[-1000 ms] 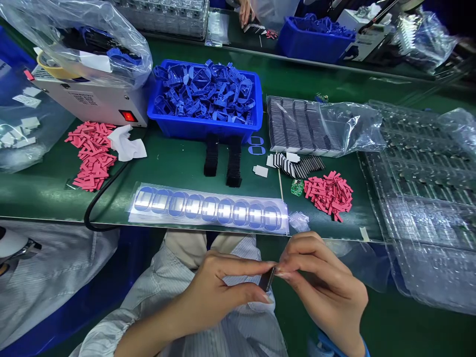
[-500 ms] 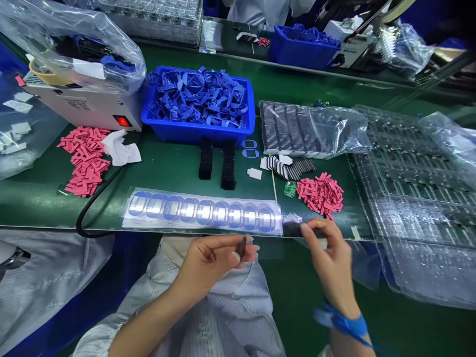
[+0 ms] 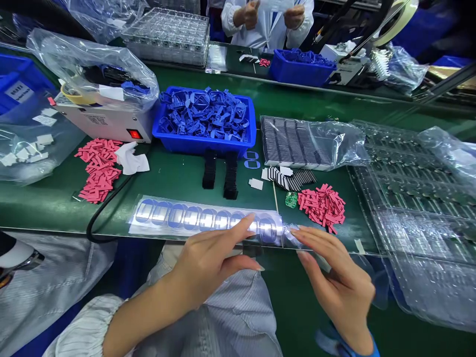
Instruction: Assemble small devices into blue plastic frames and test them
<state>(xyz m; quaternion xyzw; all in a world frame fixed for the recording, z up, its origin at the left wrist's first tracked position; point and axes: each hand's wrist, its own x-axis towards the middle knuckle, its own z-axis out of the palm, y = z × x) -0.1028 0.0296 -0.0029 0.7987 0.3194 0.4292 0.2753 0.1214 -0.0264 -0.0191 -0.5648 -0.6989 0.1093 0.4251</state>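
Observation:
My left hand point(image 3: 211, 255) is over the right part of a strip of clear film point(image 3: 178, 229) bearing a row of blue rounded frames. Its thumb and forefinger are spread apart, and I see nothing held between them. At the strip's right end, the fingertips of my right hand point(image 3: 342, 277) touch a small crumpled piece of clear film point(image 3: 292, 237) at the table edge. The right thumb is away from the fingers, below the edge. Part of the strip is hidden behind my left fingers.
A blue bin point(image 3: 208, 144) of blue plastic parts stands behind two stacks of black pieces point(image 3: 230, 178). Pink strips lie in piles at left point(image 3: 100, 168) and right point(image 3: 322, 206). Clear trays point(image 3: 416, 238) overhang the right edge. A co-worker's hands point(image 3: 249, 15) show across the bench.
My left hand has opened and moved up over the strip; the small dark flat piece it held is no longer visible. My right fingers have spread. The view has tilted up slightly.

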